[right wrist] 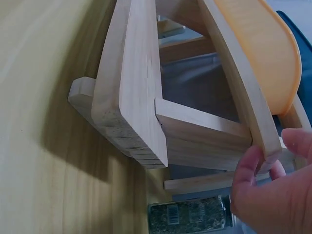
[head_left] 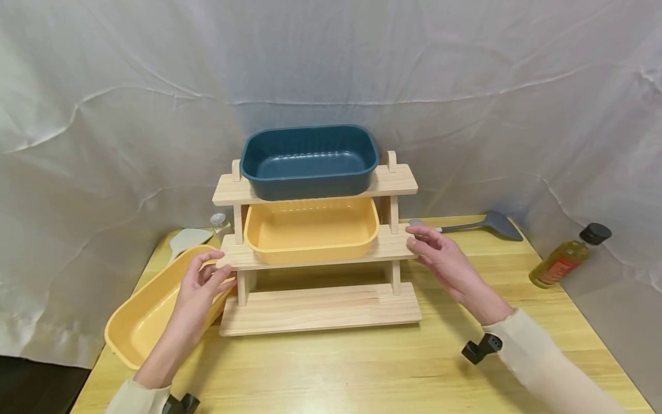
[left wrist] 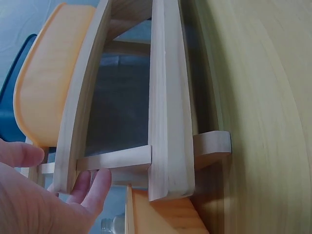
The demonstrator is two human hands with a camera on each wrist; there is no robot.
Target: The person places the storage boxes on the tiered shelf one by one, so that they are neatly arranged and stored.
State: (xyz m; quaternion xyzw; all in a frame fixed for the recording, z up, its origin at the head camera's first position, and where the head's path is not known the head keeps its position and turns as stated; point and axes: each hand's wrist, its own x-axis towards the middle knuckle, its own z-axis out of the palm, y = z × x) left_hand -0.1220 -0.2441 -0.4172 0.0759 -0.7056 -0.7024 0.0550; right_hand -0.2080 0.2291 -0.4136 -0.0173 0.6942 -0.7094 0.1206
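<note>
A wooden rack (head_left: 320, 310) bearing a blue basin (head_left: 310, 186) and a yellow basin (head_left: 312, 233) stands between the left hand (head_left: 199, 287) and right hand (head_left: 442, 262), which grip its middle shelf's (head_left: 392, 244) ends. An uneven pull could tilt it, sliding either basin off.

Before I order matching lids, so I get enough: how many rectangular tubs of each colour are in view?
Yellow tubs: 2, one on the middle shelf, one beside the wooden rack
Dark blue tub: 1
Total: 3 tubs
</note>
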